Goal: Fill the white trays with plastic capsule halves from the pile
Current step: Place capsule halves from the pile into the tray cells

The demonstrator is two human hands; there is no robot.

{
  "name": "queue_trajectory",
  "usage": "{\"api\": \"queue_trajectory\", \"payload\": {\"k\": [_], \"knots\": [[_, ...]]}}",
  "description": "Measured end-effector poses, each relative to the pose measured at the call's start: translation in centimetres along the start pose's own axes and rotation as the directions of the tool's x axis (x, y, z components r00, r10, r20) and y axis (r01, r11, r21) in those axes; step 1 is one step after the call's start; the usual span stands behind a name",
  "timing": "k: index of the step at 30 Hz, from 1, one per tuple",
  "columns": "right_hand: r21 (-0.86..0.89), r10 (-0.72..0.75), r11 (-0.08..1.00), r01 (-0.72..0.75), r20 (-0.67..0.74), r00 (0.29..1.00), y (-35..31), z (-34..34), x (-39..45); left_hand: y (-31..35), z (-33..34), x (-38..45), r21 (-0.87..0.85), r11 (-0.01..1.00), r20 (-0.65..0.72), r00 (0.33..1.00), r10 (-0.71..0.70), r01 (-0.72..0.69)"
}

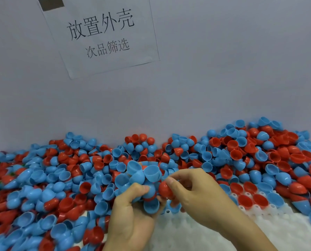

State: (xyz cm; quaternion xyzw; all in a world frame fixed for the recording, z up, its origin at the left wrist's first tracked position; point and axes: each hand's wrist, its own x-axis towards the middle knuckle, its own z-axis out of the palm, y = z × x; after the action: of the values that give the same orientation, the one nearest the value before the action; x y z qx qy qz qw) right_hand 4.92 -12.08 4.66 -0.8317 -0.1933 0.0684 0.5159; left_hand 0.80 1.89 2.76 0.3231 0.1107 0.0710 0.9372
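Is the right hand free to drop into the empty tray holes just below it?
Probably yes: the right hand pinches a red half, and the white tray lies bare beneath it.

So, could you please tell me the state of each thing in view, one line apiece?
left hand: grips a bunch of blue capsule halves.
right hand: pinches a red capsule half.
white tray: a few far pockets filled, near part unfilled.
pile: loose red and blue halves, heaped along the wall.
paper sign: stuck on the wall.
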Motion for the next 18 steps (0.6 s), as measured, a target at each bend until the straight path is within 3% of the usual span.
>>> {"api": "queue_trajectory", "payload": {"k": [8, 13, 18], "knots": [[0.237, 0.14, 0.962, -0.134, -0.009, 0.99, 0.2, 2.0, 0.3, 0.5, -1.0, 0.4, -0.06, 0.998, 0.003, 1.0, 0.016, -0.016], [0.291, 0.138, 0.949, -0.121, -0.038, 0.99, 0.2, 2.2, 0.5, 0.6, -1.1, 0.8, -0.043, 0.999, 0.07, 0.997, 0.01, -0.007], [0.29, 0.1, 0.954, -0.08, -0.054, 0.994, 0.3, 2.4, 0.6, 1.1, -0.8, 1.2, -0.096, 0.995, 0.028, 0.999, 0.017, -0.014]]}}
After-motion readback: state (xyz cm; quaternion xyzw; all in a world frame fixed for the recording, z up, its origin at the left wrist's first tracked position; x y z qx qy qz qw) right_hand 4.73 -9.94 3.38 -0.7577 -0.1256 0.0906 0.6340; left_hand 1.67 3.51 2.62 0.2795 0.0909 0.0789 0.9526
